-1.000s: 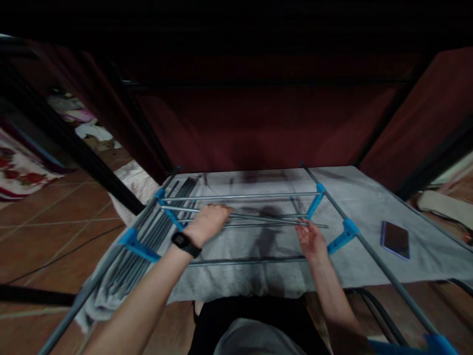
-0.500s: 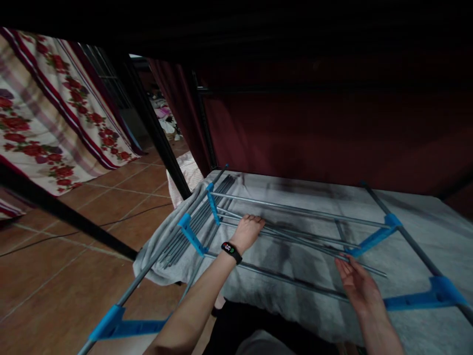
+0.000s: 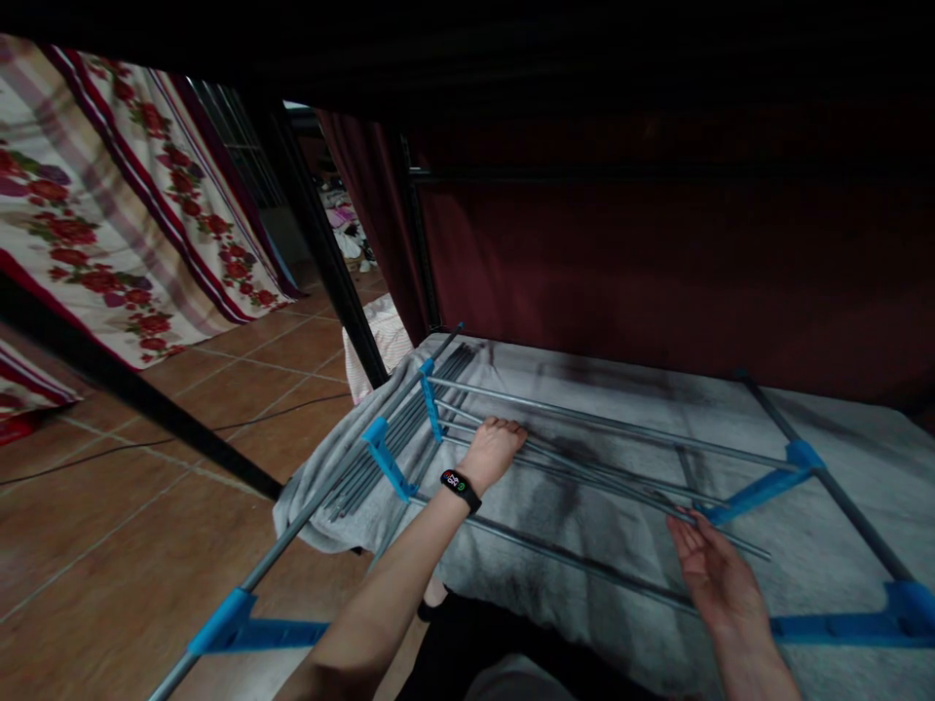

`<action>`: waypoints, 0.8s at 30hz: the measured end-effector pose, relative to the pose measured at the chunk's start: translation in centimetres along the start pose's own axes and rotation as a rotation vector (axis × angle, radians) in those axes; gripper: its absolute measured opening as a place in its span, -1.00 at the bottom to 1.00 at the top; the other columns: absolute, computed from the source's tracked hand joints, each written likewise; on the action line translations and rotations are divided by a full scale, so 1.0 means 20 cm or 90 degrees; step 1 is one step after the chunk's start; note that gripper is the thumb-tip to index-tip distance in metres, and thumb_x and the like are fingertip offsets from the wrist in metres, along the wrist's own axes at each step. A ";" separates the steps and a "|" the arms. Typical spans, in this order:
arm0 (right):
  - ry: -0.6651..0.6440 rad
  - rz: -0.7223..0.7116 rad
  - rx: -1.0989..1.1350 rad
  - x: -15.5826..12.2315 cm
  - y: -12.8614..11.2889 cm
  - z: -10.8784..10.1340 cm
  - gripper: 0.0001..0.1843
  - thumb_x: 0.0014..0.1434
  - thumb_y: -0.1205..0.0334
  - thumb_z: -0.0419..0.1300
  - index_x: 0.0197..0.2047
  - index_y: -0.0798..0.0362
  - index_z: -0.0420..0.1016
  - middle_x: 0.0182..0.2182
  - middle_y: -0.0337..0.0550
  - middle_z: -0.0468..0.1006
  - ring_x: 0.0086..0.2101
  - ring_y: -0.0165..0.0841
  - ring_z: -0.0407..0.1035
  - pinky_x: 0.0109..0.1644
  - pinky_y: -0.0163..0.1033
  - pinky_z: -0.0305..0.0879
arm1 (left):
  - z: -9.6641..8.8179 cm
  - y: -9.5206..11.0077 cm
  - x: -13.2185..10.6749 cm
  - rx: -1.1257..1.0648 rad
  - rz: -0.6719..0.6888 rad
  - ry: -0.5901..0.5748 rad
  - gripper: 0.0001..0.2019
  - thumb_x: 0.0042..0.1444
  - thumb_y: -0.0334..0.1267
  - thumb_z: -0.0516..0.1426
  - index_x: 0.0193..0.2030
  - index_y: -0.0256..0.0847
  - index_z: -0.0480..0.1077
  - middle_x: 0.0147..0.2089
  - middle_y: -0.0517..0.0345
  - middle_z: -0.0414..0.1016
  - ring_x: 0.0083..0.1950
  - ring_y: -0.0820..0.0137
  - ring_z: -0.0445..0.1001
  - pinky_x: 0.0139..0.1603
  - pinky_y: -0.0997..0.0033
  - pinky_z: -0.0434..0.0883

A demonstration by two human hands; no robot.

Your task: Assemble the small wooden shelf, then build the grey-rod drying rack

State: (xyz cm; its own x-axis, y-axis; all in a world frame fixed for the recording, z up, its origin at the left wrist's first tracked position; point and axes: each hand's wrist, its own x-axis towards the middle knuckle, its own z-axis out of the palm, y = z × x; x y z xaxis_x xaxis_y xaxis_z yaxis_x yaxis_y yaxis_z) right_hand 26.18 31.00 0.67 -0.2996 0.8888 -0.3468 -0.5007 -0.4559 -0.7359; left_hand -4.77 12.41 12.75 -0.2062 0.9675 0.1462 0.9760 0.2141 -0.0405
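My left hand (image 3: 497, 453), with a black fitness band on its wrist, is closed over a thin grey metal tube (image 3: 745, 547) inside a rack frame. Farther right along the same tube, my right hand (image 3: 714, 570) holds it palm up between thumb and fingers, and the tube's end sticks out past them. The frame has long metal crossbars (image 3: 614, 419) joined by blue plastic brackets (image 3: 760, 484) to side tubes. Another blue bracket (image 3: 391, 462) stands left of my left hand. What lies under my left fingers is hidden.
A bundle of loose metal tubes (image 3: 409, 428) lies at the left on a grey blanket (image 3: 584, 613) covering the bed. Black bed posts (image 3: 332, 243) rise at the left. Beyond are a floral curtain (image 3: 146, 214) and a tiled floor (image 3: 161, 506) with a cable.
The view has turned slightly left, so the rack and bed appear a little farther right. Both hands keep their hold on the tube, with hardly any movement along it.
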 end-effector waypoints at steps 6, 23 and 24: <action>-0.001 -0.002 0.017 -0.01 -0.03 0.04 -0.84 -0.03 0.36 0.33 -0.29 0.05 0.59 -0.30 -0.20 0.62 -0.22 -0.41 0.56 -0.06 -0.32 0.58 | 0.00 0.00 0.00 -0.007 -0.005 -0.003 -0.77 0.29 -0.44 -0.01 -0.14 -0.22 0.47 -0.11 -0.04 0.54 -0.06 0.25 0.49 0.03 0.22 0.32; -0.011 -0.031 0.016 0.01 -0.06 0.07 -0.83 -0.07 0.38 0.40 -0.33 0.05 0.59 -0.35 -0.28 0.62 -0.30 -0.47 0.55 0.02 -0.31 0.54 | -0.02 -0.02 0.00 -0.038 -0.027 -0.006 -0.78 0.34 -0.34 0.00 -0.15 -0.22 0.48 -0.12 -0.04 0.55 -0.06 0.27 0.51 0.02 0.23 0.31; -0.016 -0.038 0.013 0.01 -0.07 0.07 -0.83 -0.06 0.36 0.40 -0.33 0.05 0.59 -0.34 -0.28 0.63 -0.29 -0.47 0.55 0.03 -0.30 0.54 | -0.02 -0.02 0.00 -0.039 -0.033 -0.007 -0.78 0.34 -0.34 0.00 -0.15 -0.22 0.48 -0.12 -0.05 0.55 -0.06 0.27 0.51 0.02 0.23 0.31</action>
State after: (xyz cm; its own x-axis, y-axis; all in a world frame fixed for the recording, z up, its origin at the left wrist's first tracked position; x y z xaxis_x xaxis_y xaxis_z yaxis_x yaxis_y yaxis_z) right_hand 25.60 31.77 2.46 -0.2892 0.9129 -0.2881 -0.5346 -0.4037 -0.7425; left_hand -5.18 12.28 13.19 -0.2577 0.9567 0.1356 0.9662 0.2563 0.0279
